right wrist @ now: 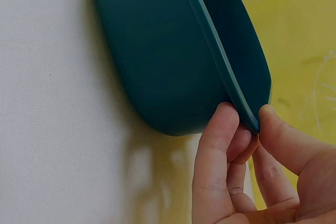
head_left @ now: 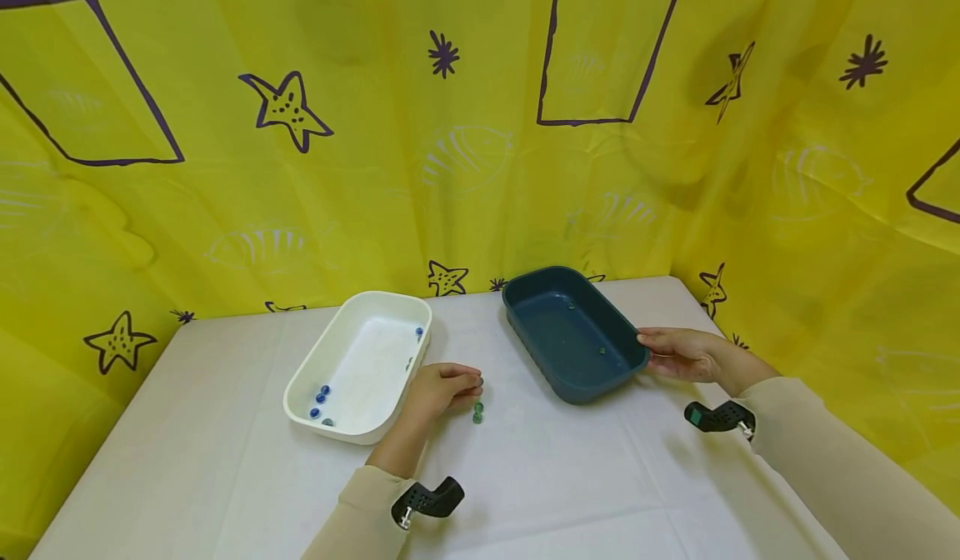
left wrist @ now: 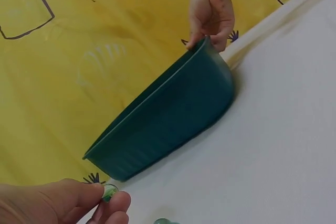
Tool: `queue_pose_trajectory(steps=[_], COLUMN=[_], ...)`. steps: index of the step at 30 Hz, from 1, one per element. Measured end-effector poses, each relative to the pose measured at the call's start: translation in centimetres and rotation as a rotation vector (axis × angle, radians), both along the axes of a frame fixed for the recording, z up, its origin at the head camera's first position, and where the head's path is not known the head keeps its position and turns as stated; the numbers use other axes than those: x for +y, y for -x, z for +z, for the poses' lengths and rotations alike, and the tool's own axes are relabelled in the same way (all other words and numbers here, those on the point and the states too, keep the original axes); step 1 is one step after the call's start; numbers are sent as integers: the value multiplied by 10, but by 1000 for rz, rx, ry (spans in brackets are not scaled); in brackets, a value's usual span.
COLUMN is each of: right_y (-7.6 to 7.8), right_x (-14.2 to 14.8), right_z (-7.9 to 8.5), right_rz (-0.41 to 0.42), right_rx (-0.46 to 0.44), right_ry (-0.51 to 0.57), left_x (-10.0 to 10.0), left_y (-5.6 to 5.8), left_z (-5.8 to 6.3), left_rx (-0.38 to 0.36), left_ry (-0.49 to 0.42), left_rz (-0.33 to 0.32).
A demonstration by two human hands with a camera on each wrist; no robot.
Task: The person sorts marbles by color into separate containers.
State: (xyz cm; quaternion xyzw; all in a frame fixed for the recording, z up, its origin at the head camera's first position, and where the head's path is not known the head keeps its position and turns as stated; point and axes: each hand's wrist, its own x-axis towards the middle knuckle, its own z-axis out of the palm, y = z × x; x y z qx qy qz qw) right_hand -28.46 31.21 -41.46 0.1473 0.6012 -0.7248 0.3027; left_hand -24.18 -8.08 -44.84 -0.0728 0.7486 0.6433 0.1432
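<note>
My left hand [head_left: 442, 389] pinches a green glass marble [left wrist: 109, 192] between thumb and fingertips, just above the table beside the white tub. Two green marbles [head_left: 478, 407] lie close together on the cloth by its fingers. At the right, my right hand [head_left: 686, 353] grips the near right corner of a dark teal tub [right wrist: 163, 61], thumb on the inner side of the rim and fingers outside. Inside that tub lie a small green marble [head_left: 572, 305] toward the back and another marble [head_left: 602, 350] nearer the hand.
On the left stands a white tub [head_left: 367, 368]. It holds several blue marbles [head_left: 315, 412], a greenish marble [head_left: 327, 422] at the near end and another by the right wall. Behind the white-clothed table [head_left: 555, 477] hangs a yellow patterned curtain [head_left: 375, 168].
</note>
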Motion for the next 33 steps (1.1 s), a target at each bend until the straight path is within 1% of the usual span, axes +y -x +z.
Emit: queue_pose_trajectory(steps=[6,17,23,33], right_y=[0,0,0,0], right_x=[1,2,2,0], right_z=[-1,-2,-2,0], right_rz=[2,8,12,15], right_rx=[5,12,14,12], right_ry=[9,7,1,3], left_x=[3,7,11,16], left_y=[2,3,4,5], left_z=[0,2,3,3], left_rx=[-31,-32,-61,-75], left_ry=[-62,-147,-175,-279], left_rz=[3,-8,-17,-25])
